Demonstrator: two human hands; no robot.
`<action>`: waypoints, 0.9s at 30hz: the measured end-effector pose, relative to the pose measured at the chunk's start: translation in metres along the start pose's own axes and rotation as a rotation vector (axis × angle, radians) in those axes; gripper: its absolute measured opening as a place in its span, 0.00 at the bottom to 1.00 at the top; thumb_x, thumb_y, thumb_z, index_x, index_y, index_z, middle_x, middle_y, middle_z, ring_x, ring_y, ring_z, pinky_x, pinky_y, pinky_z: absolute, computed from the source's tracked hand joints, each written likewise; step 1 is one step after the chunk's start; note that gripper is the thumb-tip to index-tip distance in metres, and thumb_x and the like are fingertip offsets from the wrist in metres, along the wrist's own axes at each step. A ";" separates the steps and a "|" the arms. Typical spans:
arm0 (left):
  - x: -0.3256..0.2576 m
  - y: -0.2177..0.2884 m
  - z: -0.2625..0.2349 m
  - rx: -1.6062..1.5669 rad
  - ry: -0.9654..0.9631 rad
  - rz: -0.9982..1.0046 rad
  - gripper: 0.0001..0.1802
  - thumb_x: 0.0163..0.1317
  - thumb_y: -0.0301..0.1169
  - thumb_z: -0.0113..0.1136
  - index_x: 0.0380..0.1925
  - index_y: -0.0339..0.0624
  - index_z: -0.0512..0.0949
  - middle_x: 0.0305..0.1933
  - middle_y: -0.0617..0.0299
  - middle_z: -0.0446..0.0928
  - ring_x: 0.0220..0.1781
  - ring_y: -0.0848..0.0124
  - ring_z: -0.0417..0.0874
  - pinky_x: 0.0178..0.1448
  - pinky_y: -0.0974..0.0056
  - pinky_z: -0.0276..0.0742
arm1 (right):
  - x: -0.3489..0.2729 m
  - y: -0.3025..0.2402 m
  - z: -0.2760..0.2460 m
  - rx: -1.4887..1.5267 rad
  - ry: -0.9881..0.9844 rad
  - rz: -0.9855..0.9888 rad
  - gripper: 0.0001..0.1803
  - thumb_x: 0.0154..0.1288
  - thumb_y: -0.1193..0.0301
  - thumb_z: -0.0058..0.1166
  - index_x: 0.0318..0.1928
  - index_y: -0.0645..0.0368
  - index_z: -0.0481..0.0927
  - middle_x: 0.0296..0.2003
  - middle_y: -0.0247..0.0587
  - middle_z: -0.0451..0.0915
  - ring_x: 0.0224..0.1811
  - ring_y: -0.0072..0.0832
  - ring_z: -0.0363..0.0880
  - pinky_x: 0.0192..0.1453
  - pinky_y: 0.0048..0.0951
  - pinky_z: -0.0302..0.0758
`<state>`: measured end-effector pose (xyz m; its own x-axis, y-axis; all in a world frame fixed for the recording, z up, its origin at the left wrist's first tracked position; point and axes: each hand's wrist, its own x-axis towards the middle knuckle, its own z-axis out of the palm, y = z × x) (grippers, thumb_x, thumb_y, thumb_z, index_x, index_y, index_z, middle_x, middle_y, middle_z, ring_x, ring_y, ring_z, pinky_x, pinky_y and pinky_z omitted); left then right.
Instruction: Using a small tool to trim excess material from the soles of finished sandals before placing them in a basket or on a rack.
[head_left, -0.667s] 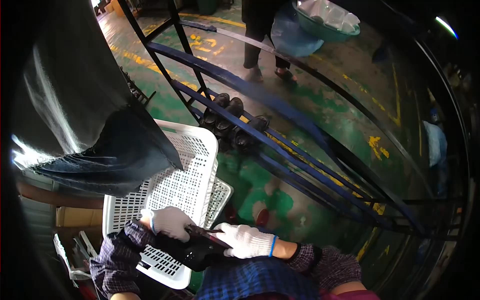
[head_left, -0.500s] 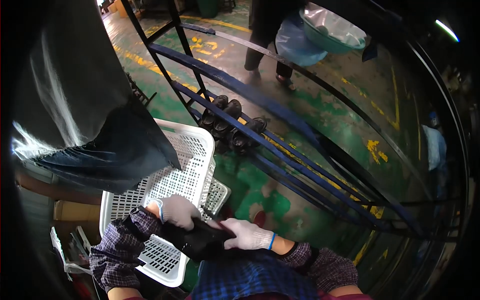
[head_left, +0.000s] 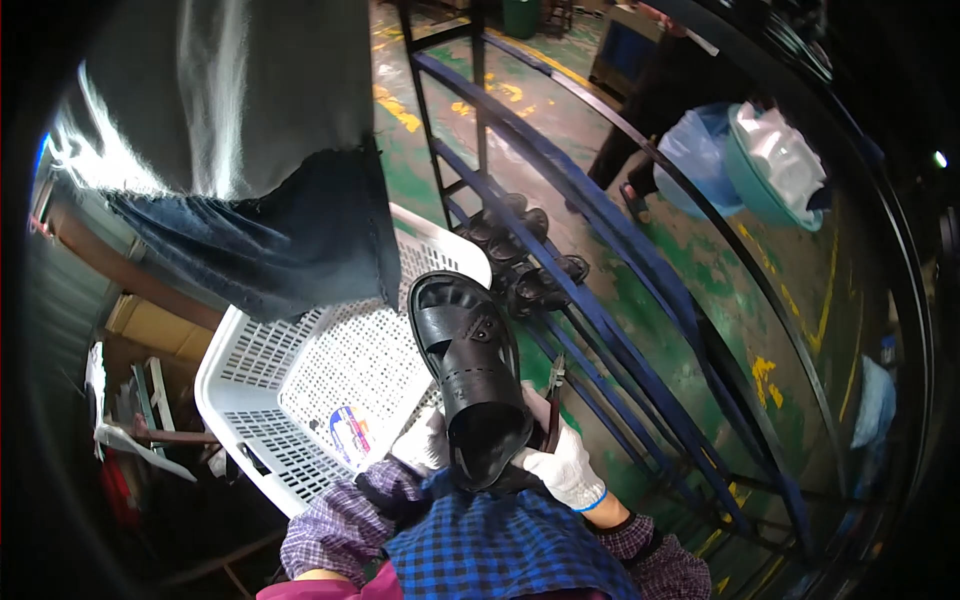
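A black sandal (head_left: 480,365) is held up in front of me, its toe pointing away and its opening toward my apron. My left hand (head_left: 425,442), in a white knit glove, grips the sandal's left side near the heel, its fingers partly hidden behind the shoe. On the other side my right hand (head_left: 570,465), gloved too, is closed around a pair of pliers (head_left: 554,395) with dark reddish handles and metal jaws pointing up. That hand also touches the sandal's heel end.
Below the sandal stands a white perforated plastic basket (head_left: 240,400). A dark cloth (head_left: 290,245) hangs over its far side. Blue rails of a rack (head_left: 600,265) run along the right, with several black sandals (head_left: 545,285) on it. Beyond, a person carries a green basin (head_left: 760,165).
The sandal has been raised and turned toe-away into plain view. Both hands have drawn in toward my apron, and the view has shifted. The pliers in my right hand now point upward.
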<state>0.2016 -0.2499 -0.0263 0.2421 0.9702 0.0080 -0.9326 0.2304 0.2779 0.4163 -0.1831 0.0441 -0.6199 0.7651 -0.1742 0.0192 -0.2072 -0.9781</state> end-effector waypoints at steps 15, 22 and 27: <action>0.029 -0.011 -0.009 -0.215 0.068 0.530 0.34 0.69 0.45 0.62 0.68 0.39 0.66 0.65 0.40 0.73 0.65 0.50 0.78 0.67 0.48 0.78 | 0.015 -0.074 -0.003 -0.658 -0.136 -0.196 0.33 0.55 0.80 0.63 0.64 0.64 0.76 0.62 0.50 0.70 0.63 0.48 0.73 0.67 0.42 0.72; 0.033 0.057 0.091 -0.168 0.379 0.291 0.23 0.76 0.42 0.52 0.62 0.38 0.72 0.56 0.47 0.81 0.53 0.56 0.86 0.60 0.49 0.84 | 0.026 -0.062 -0.017 -0.569 -0.116 0.002 0.31 0.62 0.75 0.56 0.67 0.64 0.72 0.63 0.48 0.72 0.66 0.41 0.73 0.69 0.41 0.69; 0.040 0.060 0.080 0.056 0.366 0.243 0.24 0.74 0.39 0.55 0.64 0.37 0.70 0.55 0.50 0.81 0.54 0.62 0.85 0.62 0.51 0.83 | 0.057 -0.041 -0.004 0.238 -0.028 0.092 0.33 0.72 0.71 0.49 0.75 0.65 0.59 0.67 0.44 0.70 0.66 0.30 0.71 0.70 0.31 0.67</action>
<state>0.1767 -0.2036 0.0676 -0.1022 0.9607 -0.2581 -0.9325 -0.0022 0.3612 0.3831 -0.1285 0.0734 -0.6457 0.7199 -0.2545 -0.1071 -0.4154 -0.9033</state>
